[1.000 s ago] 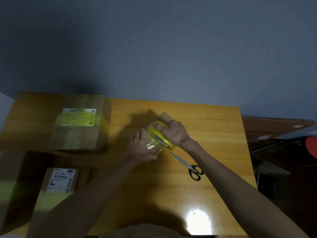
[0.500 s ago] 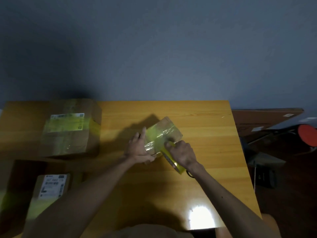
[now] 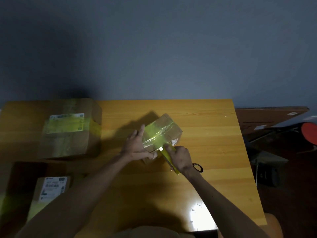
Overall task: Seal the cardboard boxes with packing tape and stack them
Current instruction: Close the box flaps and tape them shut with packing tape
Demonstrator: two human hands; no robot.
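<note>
Cardboard boxes: 3 for sure – small box (image 3: 163,133) mid-counter, big box (image 3: 68,145) back left, labelled box (image 3: 36,206) front left. Dark shape (image 3: 25,186) at far left, poss. a 4th, can't tell. Tape roll (image 3: 169,159): 1, yellow. Scissors (image 3: 198,167): 1 pr, only handle loops showing. Shipping labels: 2 clear – big-box label (image 3: 66,123), front-box label (image 3: 54,187). Grips: 2 – left grip (image 3: 135,146), right grip (image 3: 181,157). Counter (image 3: 205,121): 1. Off to the right: 1 flat cardboard sheet (image 3: 267,115), 1 red round thing (image 3: 309,134).
</note>
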